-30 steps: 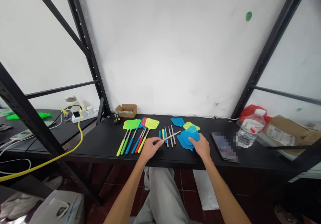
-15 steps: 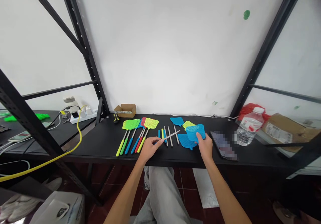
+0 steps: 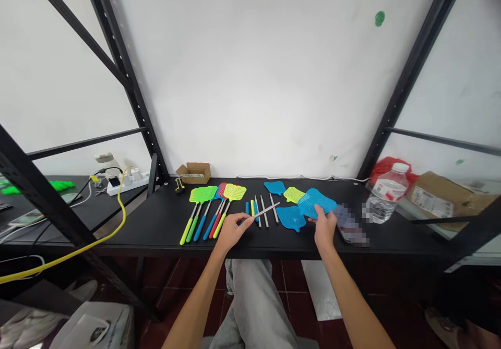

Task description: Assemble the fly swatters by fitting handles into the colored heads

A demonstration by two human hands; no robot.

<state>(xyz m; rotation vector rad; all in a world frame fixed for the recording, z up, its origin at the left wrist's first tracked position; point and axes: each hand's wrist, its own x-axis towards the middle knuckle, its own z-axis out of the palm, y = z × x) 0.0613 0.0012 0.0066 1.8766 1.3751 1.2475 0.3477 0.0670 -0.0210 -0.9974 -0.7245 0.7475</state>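
Note:
My left hand (image 3: 235,227) pinches a thin metal rod (image 3: 268,209) that slants up to the right. In my right hand (image 3: 324,226) is a blue fly swatter head (image 3: 316,201), gripped near its narrow end. Another blue swatter head (image 3: 290,217) lies on the table just left of that hand, with a yellow head (image 3: 293,194) and a smaller-looking blue head (image 3: 274,187) behind. Several metal rods (image 3: 264,214) and short blue and yellow handle grips (image 3: 252,208) lie beyond my left hand. Left of it, several assembled swatters (image 3: 210,218) rest in a row, heads away from me.
A phone (image 3: 349,226) and a water bottle (image 3: 387,195) are on the right, beside a cardboard box (image 3: 442,200) and red bag. At the back left sit a small open carton (image 3: 194,172) and a yellow-black item (image 3: 179,185). Black shelf posts frame both sides; a yellow cable (image 3: 113,232) hangs left.
My right hand has shifted right with the blue swatter head, turning it, and it now partly covers the phone. My left hand keeps the rod in nearly the same spot.

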